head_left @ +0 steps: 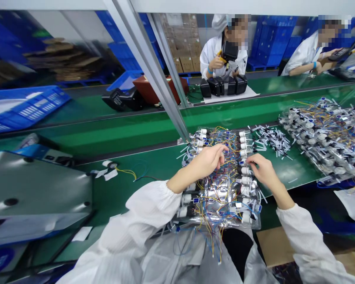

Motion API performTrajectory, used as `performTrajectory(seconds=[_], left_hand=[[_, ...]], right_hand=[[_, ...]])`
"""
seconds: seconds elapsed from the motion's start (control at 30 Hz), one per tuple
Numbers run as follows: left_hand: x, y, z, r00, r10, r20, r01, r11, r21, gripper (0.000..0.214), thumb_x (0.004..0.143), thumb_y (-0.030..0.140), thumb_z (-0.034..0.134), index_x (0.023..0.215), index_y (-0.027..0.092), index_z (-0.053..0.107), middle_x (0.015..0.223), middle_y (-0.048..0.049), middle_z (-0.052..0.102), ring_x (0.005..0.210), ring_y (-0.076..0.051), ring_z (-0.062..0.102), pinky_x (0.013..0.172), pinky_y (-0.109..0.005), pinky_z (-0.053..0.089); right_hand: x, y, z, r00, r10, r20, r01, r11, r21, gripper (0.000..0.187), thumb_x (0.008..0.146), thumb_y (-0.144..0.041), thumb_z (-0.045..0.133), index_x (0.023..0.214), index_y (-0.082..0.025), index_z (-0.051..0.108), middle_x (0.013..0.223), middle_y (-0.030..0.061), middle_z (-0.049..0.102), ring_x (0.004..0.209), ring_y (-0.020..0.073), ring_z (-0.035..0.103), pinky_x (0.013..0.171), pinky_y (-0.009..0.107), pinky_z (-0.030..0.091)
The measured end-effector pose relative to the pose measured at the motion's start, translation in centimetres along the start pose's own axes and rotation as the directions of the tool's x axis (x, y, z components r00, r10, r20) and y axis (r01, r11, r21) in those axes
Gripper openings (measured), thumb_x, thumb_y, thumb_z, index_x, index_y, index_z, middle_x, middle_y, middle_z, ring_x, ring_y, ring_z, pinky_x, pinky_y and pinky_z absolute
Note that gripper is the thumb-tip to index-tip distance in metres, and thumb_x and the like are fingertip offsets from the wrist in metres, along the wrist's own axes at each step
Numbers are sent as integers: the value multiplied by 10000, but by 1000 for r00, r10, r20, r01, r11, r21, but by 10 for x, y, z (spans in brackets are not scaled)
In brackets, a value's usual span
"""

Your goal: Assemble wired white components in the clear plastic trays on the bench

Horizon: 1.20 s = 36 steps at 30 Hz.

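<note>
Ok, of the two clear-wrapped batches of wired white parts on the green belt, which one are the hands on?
The nearer batch, under the left hand and right hand. The other batch lies farther right, untouched, beyond loose black-and-white pieces.

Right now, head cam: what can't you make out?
Head view: left hand hides wiring beneath it.
Head view: right hand covers white cylinders under it.
Head view: labels on the wired assemblies too small to read.
Head view: right edge cuts off the second pile.
</note>
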<state>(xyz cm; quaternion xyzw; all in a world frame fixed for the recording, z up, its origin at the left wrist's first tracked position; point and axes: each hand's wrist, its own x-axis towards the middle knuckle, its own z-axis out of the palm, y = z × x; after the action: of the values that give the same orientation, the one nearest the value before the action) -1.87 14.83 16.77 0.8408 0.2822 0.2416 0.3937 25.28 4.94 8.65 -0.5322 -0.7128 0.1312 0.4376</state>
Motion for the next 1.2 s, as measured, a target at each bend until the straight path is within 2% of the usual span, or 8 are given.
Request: performTrajectory(seconds=[0.17,0.23,0.33,0.4,0.5,0.67,0.87,1.2], left_hand=[[6,-11,5,975,217,47,-221,967,128,440,971,88,440,1354,168,641,1280,-149,728,1163,-264,708,1078,-484,557],[8,-13,9,955,265,134,-288,939,190,400,988,108,471,1333,183,658,1369,-151,700,1310,-290,639,1171,-524,495],[16,-15,14,935,288,206,-332,917,224,363,1001,148,524,1332,198,664,1380,-143,703,1319,-295,635,1179,-533,485],[27,-18,18,934,294,204,-338,913,229,353,1007,159,526,1328,192,670,1348,-143,720,1290,-287,653,1167,-520,493],[48,-26,26,942,282,182,-321,915,244,375,992,159,550,1347,171,672,1344,-158,727,1267,-288,670,1161,-503,495],[68,-43,33,941,226,253,-299,904,305,563,950,62,505,1502,150,575,1400,-190,704,1269,-304,684,1109,-499,519],[59,-54,23,945,218,243,-294,892,343,483,1048,316,573,1490,123,562,1383,-216,689,1263,-322,670,1114,-520,505],[56,-57,14,942,210,261,-298,883,363,279,999,262,657,1261,167,671,1256,-134,685,1162,-259,666,1052,-407,539]], right_hand=[[1,-20,-19,988,22,155,-42,991,124,323,916,-213,723,1222,-302,777,1202,70,767,1155,265,698,1054,487,559],[-5,-16,-25,989,145,-2,-140,957,254,298,911,-292,768,1209,-291,776,1238,73,761,1165,260,695,1047,463,566],[-10,7,-22,767,539,-349,-269,763,587,209,840,-396,848,947,-245,751,898,21,752,831,179,701,768,325,601],[-7,25,-12,608,737,-296,-286,551,784,349,728,-444,926,860,-226,687,742,-21,683,651,138,638,592,268,542],[4,39,7,602,790,-111,-337,378,862,470,643,-507,961,841,-204,662,716,-4,676,560,135,598,486,267,481],[18,28,21,622,775,-115,-298,369,880,480,610,-467,984,755,-204,609,712,-39,626,522,85,521,458,235,417],[15,-8,-15,637,655,-406,-41,555,831,255,816,-357,867,868,-225,655,908,5,699,659,127,647,568,270,530],[27,-55,-83,427,526,-735,312,677,666,49,820,-184,696,838,-193,652,815,23,698,689,149,679,577,257,576]])
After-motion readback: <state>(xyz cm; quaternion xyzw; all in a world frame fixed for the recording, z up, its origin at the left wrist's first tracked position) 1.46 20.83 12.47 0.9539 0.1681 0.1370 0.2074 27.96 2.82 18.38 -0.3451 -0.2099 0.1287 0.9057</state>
